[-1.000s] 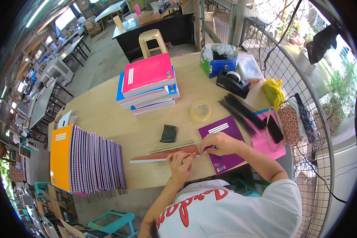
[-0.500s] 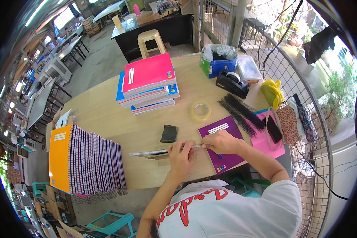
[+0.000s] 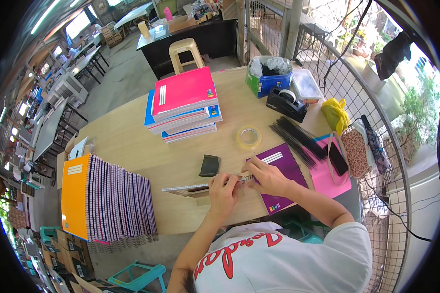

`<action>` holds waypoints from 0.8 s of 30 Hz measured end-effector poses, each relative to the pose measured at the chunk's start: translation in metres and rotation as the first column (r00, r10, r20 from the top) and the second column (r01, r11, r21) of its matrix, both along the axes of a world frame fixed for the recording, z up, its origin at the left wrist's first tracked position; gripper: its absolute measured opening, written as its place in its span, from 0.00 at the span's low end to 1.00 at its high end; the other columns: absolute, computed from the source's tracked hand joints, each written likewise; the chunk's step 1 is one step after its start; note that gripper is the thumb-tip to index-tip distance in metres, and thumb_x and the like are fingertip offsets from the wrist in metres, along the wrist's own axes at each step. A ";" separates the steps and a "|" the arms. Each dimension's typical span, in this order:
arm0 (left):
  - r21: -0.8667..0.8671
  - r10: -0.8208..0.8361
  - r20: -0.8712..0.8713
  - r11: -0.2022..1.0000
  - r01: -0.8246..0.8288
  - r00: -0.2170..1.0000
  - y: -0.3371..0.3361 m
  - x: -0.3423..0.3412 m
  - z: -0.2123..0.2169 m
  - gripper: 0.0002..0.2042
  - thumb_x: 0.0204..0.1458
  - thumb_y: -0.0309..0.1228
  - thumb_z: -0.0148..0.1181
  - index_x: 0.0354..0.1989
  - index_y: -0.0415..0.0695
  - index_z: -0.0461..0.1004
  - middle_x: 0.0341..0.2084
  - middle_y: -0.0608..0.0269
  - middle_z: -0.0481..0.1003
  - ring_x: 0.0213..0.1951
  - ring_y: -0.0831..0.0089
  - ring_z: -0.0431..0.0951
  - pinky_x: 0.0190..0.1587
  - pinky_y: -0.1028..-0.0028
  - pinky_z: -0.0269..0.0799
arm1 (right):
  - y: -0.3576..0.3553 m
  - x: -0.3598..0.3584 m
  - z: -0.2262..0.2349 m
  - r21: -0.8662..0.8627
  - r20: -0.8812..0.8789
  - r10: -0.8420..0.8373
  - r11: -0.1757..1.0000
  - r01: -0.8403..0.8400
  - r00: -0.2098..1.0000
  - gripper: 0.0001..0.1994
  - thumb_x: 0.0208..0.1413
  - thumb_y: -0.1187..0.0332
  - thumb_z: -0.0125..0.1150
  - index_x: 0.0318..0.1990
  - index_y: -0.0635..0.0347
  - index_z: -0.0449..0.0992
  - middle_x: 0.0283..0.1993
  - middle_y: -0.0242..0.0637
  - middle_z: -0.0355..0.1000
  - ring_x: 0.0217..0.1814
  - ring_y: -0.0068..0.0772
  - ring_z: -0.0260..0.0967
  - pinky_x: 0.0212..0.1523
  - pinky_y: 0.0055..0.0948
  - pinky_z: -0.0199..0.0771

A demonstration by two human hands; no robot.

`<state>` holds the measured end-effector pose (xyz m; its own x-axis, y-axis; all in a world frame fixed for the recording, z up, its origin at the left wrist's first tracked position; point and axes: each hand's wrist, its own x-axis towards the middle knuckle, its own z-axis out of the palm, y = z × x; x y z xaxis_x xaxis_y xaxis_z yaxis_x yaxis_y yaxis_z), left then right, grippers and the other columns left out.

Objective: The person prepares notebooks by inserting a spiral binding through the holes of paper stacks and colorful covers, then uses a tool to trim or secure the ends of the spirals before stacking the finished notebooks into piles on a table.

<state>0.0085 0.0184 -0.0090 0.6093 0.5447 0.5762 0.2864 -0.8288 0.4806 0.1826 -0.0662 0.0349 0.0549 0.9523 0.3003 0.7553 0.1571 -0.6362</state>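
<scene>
Thin notebook (image 3: pixel 188 190) held edge-up by table's (image 3: pixel 181 217) near edge.
Gripped in closed left hand (image 3: pixel 223 194); wire coil (image 3: pixel 248 178) at its right end pinched by right hand (image 3: pixel 269 178), fingers curled.

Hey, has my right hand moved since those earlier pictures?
Yes. Judged against the purple notebook, which lies where it did, your right hand has shifted slightly leftward and away from your body.
</scene>
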 end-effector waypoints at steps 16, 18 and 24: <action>-0.025 -0.061 -0.027 0.998 0.061 0.998 -0.012 -0.006 -0.001 0.13 0.45 0.35 0.71 0.40 0.54 0.78 0.39 0.72 0.73 0.37 0.72 0.74 0.46 0.64 0.57 | 0.187 -0.025 -0.136 -0.463 0.228 0.373 0.854 -0.237 0.899 0.36 0.50 0.44 0.68 0.67 0.42 0.67 0.58 0.59 0.68 0.60 0.64 0.65 0.58 0.56 0.69; -0.004 -0.025 -0.032 1.000 0.025 0.999 -0.014 -0.002 0.003 0.11 0.47 0.37 0.70 0.39 0.55 0.78 0.40 0.72 0.72 0.38 0.72 0.74 0.46 0.63 0.57 | 0.196 -0.036 -0.157 -0.518 0.306 0.423 0.826 -0.223 0.853 0.36 0.49 0.42 0.68 0.67 0.37 0.68 0.56 0.60 0.68 0.60 0.66 0.64 0.58 0.57 0.68; 0.058 0.009 -0.142 0.998 -0.001 0.990 -0.012 -0.006 0.004 0.12 0.46 0.39 0.70 0.39 0.54 0.77 0.41 0.72 0.74 0.42 0.68 0.73 0.50 0.61 0.57 | 0.162 0.024 -0.075 -0.482 0.189 0.423 0.826 -0.292 0.886 0.24 0.54 0.42 0.63 0.58 0.32 0.78 0.60 0.56 0.68 0.60 0.57 0.65 0.57 0.47 0.70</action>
<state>0.0029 0.0059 -0.0050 0.6845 0.5165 0.5145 0.3529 -0.8523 0.3860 0.2067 0.0954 -0.0398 -0.3375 0.9216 -0.1919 0.8526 0.2129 -0.4772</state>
